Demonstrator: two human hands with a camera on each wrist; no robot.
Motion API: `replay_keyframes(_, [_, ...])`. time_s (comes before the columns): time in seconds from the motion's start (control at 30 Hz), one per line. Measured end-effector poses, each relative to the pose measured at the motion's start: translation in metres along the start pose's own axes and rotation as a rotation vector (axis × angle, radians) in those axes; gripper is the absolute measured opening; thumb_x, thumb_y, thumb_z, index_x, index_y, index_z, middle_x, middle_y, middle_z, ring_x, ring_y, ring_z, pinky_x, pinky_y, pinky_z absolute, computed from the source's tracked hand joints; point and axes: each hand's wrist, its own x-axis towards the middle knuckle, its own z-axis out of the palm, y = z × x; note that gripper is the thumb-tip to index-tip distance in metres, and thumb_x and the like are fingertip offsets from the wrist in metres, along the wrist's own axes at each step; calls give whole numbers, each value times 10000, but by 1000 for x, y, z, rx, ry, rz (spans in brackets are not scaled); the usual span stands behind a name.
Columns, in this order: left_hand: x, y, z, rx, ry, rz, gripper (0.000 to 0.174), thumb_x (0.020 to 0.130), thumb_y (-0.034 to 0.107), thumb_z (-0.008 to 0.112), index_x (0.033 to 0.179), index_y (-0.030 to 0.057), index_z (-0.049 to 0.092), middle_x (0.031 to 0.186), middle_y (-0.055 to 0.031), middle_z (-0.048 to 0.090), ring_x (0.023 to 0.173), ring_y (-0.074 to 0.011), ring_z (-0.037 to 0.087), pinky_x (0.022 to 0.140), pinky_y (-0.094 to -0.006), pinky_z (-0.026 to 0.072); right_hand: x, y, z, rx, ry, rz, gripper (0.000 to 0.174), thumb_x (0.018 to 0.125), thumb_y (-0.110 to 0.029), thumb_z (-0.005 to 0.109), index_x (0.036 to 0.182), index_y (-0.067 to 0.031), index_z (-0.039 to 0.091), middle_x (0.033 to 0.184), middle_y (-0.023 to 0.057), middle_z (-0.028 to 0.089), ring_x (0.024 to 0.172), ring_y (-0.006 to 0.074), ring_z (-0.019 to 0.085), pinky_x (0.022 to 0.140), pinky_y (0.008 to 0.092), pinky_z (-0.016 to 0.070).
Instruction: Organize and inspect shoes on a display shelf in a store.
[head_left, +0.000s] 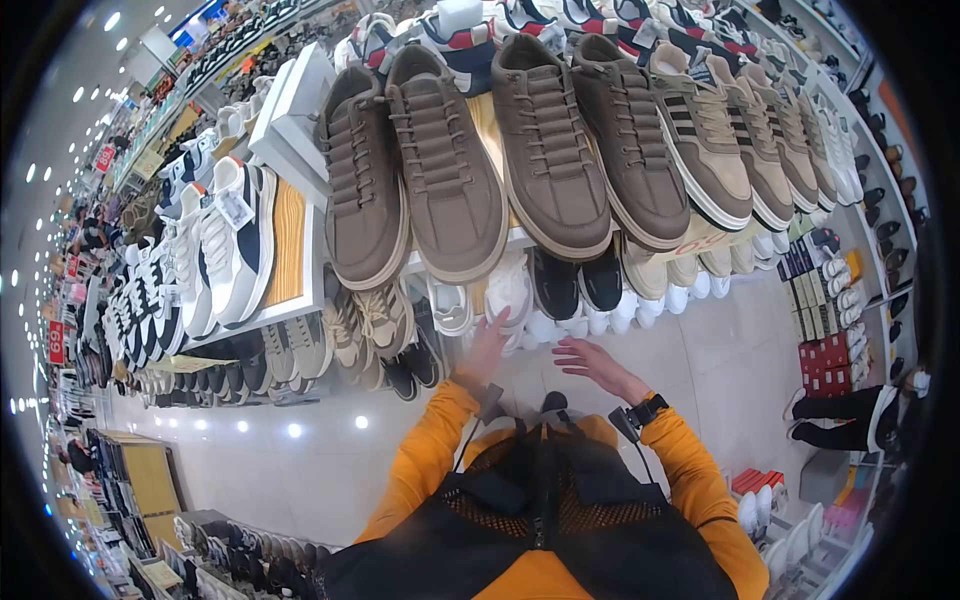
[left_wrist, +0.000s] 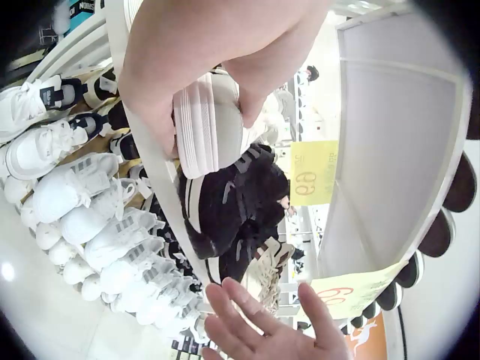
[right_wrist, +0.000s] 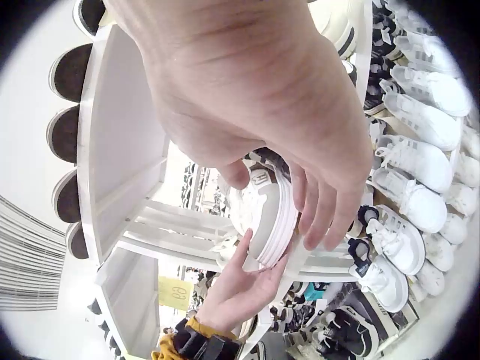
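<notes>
My left hand [head_left: 484,352] grips the toe end of a white and light grey sneaker [left_wrist: 212,124], thumb on one side and fingers on the other. That sneaker stands on the shelf under the large brown shoes [head_left: 445,170]. In the right wrist view the left hand [right_wrist: 241,291] shows around its thick white sole. My right hand [head_left: 597,368] is held a short way to the right, fingers spread and relaxed, with nothing in it. Black shoes [left_wrist: 232,202] stand beside the held sneaker on the same shelf.
White sneakers [left_wrist: 97,232] line the tier below. Beige striped sneakers [head_left: 705,130] fill the upper right, and white and navy sneakers [head_left: 225,240] the left display. Yellow price cards [left_wrist: 314,173] hang by the shelf. At the right, a person's dark-trousered legs [head_left: 850,435] show near shoe boxes [head_left: 823,365].
</notes>
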Motion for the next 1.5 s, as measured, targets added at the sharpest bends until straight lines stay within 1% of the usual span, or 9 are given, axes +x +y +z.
replay_keyframes(0.13, [-3,-7,-3,222,16,104,617,910,298,646,1371,-2,368,1343,-101,483,1212,-215,499,1045,-342,372,7,3,-1,-25,-55,19,504,996,-403,419,1327,-24,440,1318,127,521,1199,234,521,1029,363,414])
replay_keyframes(0.2, [-28,41,32,-310,73,-242,627,936,330,601,1398,-4,338,1313,-132,504,1193,-224,521,1048,-342,401,12,4,-2,-46,-85,21,501,997,-402,417,1321,-20,445,1311,125,526,1196,233,524,1026,361,416])
replay_keyframes(0.3, [-50,72,51,-318,31,-377,631,955,345,564,1416,-4,311,1295,-174,505,1181,-239,540,1046,-331,424,17,4,-1,-50,-104,59,506,995,-405,423,1321,-19,444,1305,123,533,1189,229,529,1019,353,420])
replay_keyframes(0.6, [-35,50,68,-229,335,-281,747,916,465,582,1378,-46,294,1262,-231,518,1172,-248,559,1008,-310,455,16,15,-13,-63,-121,120,511,974,-417,470,1290,-15,463,1268,121,561,1150,220,555,996,342,439])
replay_keyframes(0.83, [-59,36,71,-243,265,-291,844,886,565,566,1406,-22,254,1362,-195,443,1142,-249,562,992,-323,455,2,30,-22,-45,-129,143,490,979,-400,465,1286,-19,453,1269,123,556,1150,223,554,997,343,441])
replay_keyframes(1.07, [-140,43,40,23,430,-7,988,843,749,404,1521,123,51,1535,-171,164,1380,-303,253,1098,-442,251,14,55,-25,-22,-122,149,551,970,-437,476,1297,4,442,1231,123,572,1090,210,583,945,315,464])
replay_keyframes(1.23, [-104,61,-30,-151,607,-69,952,830,735,451,1520,186,94,1554,-121,131,1417,-305,177,1123,-464,182,36,44,17,-25,-151,138,503,987,-392,452,1260,31,447,1227,133,558,1105,215,568,979,325,455])
replay_keyframes(1.33, [-86,91,-34,-11,557,-92,918,825,712,486,1506,205,137,1560,-66,125,1428,-336,135,1098,-564,170,58,39,46,-47,-168,121,524,981,-413,465,1269,24,442,1223,119,547,1114,208,557,988,324,446])
replay_keyframes(1.5, [-63,103,-51,-76,374,-293,1047,738,717,604,1510,195,126,1514,-96,236,1368,-332,254,1051,-529,263,94,29,98,-2,-95,59,573,961,-459,492,1319,-19,408,1273,110,496,1158,198,515,1017,337,419])
